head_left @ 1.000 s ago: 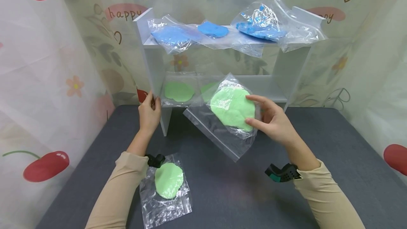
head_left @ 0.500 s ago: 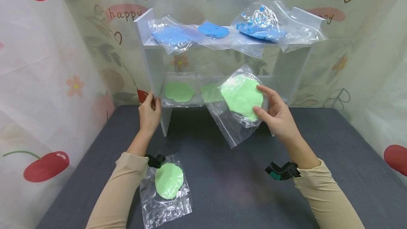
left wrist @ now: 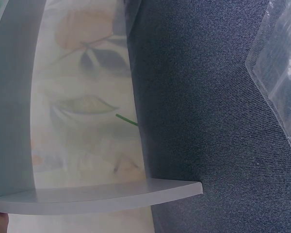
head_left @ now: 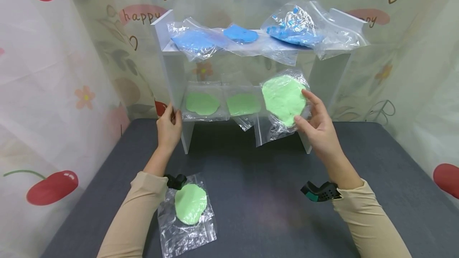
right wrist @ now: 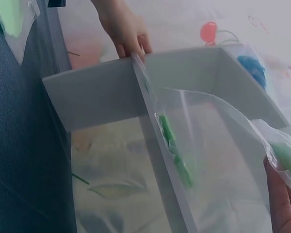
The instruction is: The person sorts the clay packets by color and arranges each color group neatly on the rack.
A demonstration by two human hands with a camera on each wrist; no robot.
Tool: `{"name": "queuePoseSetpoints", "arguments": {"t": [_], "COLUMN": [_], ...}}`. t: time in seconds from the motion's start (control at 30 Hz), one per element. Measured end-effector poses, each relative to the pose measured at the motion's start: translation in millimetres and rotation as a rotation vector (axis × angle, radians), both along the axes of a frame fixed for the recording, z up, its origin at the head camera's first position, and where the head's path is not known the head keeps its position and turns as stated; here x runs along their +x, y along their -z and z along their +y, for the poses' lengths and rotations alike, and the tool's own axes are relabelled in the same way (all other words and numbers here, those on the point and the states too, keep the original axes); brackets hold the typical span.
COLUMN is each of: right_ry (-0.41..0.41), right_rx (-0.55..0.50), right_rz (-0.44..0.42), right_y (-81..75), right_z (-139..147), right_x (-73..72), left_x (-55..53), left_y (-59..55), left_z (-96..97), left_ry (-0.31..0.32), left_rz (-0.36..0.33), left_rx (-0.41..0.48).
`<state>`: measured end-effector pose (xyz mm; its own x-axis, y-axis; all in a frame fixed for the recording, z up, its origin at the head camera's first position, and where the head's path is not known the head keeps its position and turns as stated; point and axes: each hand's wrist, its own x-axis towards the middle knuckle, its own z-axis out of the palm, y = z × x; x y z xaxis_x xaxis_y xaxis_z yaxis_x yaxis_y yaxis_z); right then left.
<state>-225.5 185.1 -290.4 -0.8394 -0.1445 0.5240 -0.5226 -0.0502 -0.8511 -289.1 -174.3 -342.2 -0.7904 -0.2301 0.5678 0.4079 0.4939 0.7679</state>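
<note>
My right hand (head_left: 320, 130) pinches the right edge of a clear zip bag with a flat green clay disc (head_left: 284, 99) inside. The bag hangs tilted in front of the right part of the white shelf's lower tier. My left hand (head_left: 169, 128) grips the left side panel of the white shelf (right wrist: 102, 90), its fingers on the panel edge. On the lower tier, a bagged green disc (head_left: 202, 103) lies at the left. Beside it is another bagged green disc (head_left: 244, 104), with a bag corner over the front edge. In the left wrist view only a fingertip shows.
On the top tier lie bagged blue clay pieces (head_left: 195, 40), a blue piece (head_left: 240, 34) and a larger bag of blue clay (head_left: 294, 35). Another bagged green disc (head_left: 191, 204) lies on the dark table (head_left: 258, 226), near my left forearm. Printed cloth hangs behind.
My right hand has moved right and upward with the bagged green clay, uncovering the second disc on the lower tier. My left hand stays on the side panel.
</note>
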Motion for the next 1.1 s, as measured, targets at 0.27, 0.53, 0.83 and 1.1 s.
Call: {"name": "queuePoseSetpoints", "arguments": {"t": [0.27, 0.53, 0.83, 1.1], "right_ry": [0.031, 0.095, 0.122, 0.139], "right_rx": [-0.139, -0.182, -0.188, -0.203], "right_rz": [0.04, 0.053, 0.044, 0.047], "right_y": [1.1, -0.9, -1.5, -1.4], "right_z": [2, 5, 7, 10], "right_x": [-2.5, -4.0, -8.6, -14.5], "left_x": [-0.7, -0.9, -2.8, -2.2], "left_y": [0.7, 1.6, 2.9, 2.1], "left_z": [-0.3, -0.3, -1.1, -0.7], "left_ry": [0.003, -0.003, -0.001, 0.001], "left_rz": [0.006, 0.022, 0.029, 0.031], "left_rx": [0.0, -0.005, -0.011, -0.007]}}
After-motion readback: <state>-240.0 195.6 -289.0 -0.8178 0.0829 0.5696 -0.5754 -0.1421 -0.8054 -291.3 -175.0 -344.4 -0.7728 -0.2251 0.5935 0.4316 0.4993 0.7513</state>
